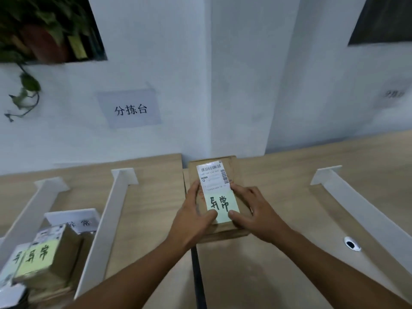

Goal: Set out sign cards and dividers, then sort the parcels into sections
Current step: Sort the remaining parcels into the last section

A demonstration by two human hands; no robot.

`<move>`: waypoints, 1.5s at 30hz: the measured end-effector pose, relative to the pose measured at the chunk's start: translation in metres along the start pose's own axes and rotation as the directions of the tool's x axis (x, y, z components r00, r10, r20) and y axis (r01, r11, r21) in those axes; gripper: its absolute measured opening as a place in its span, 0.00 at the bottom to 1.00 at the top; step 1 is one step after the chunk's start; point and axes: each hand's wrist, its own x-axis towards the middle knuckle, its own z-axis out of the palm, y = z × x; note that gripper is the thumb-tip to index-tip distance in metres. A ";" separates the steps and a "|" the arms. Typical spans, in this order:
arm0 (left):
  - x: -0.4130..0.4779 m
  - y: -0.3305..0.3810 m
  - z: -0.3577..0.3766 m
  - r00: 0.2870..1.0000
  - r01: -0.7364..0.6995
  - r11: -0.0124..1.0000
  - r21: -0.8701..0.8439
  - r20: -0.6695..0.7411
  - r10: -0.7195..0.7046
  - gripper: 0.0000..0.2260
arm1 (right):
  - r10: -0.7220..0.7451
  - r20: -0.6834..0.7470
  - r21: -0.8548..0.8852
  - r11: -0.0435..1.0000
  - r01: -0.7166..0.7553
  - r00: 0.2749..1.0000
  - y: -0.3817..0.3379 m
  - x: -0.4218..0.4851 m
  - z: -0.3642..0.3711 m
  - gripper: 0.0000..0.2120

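Both hands hold a brown cardboard parcel point(239, 216) at the centre of the view; the left hand point(194, 219) curls round its left side and the right hand point(256, 210) round its right side, each thumb pressing down on the near part of the top face. The parcel sits over the dark seam point(197, 277) where two sections of the pale wood bench point(151, 219) meet, near the back edge; whether it rests on the surface or is held just above it cannot be told. On its top are a white shipping label with barcodes point(213, 175) and, nearer the person, a pale green sticky note handwritten 异常 point(219, 202); both thumbs touch the near edge of that note.

Long white divider strips run front to back on the bench; one lies left of centre point(107, 230), a far-left divider point(33, 210) lies beyond it, and a right-hand divider point(361, 210) lies well apart on the other side. Between the two left strips stands a white sign card marked 异常 point(73, 219); in front of it sits a stack of brown parcels with green notes point(49, 259) bearing the same characters.

On the white wall behind hangs a paper sheet reading 分拣台 point(130, 108); a trailing green pot plant point(44, 30) fills a niche at upper left; a round cable hole point(352, 243) pierces the bench at right.
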 end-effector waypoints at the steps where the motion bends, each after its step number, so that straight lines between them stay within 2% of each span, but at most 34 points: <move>1: -0.011 0.008 -0.020 0.999 -0.028 0.999 0.017 -0.018 0.029 0.39 | -0.023 0.001 0.003 1.000 0.023 1.000 -0.022 0.001 0.000 0.35; 6: -0.075 0.031 -0.115 0.985 -0.122 0.988 0.093 -0.113 0.132 0.39 | -0.129 -0.015 0.015 0.991 0.129 0.992 -0.131 -0.005 0.021 0.36; 10: -0.137 0.030 -0.189 0.966 -0.132 0.979 0.158 -0.200 0.163 0.39 | -0.191 -0.015 0.024 0.981 0.192 0.981 -0.218 -0.025 0.060 0.35; 16: -0.239 -0.001 -0.290 0.950 -0.133 0.974 0.182 -0.255 0.177 0.40 | -0.253 -0.011 0.016 0.967 0.253 0.967 -0.325 -0.070 0.141 0.34; 24: -0.355 -0.055 -0.394 0.949 -0.071 0.975 0.210 -0.288 0.131 0.42 | -0.284 0.006 0.048 0.958 0.283 0.959 -0.422 -0.117 0.252 0.34; 30: -0.375 -0.086 -0.453 0.948 -0.006 0.977 0.212 -0.309 0.073 0.41 | -0.288 0.054 0.089 0.955 0.283 0.956 -0.464 -0.113 0.309 0.33; 37: -0.359 -0.124 -0.487 0.949 0.033 0.986 0.165 -0.313 0.021 0.39 | -0.276 0.097 0.037 0.961 0.273 0.956 -0.475 -0.077 0.352 0.32; 42: -0.355 -0.179 -0.486 0.961 0.069 0.989 0.128 -0.273 -0.032 0.37 | -0.182 0.207 0.052 0.983 0.175 0.961 -0.448 -0.080 0.404 0.34; 45: -0.356 -0.218 -0.482 0.971 0.102 0.994 0.048 -0.222 -0.089 0.36 | -0.107 0.265 0.067 0.993 0.092 0.958 -0.429 -0.089 0.437 0.34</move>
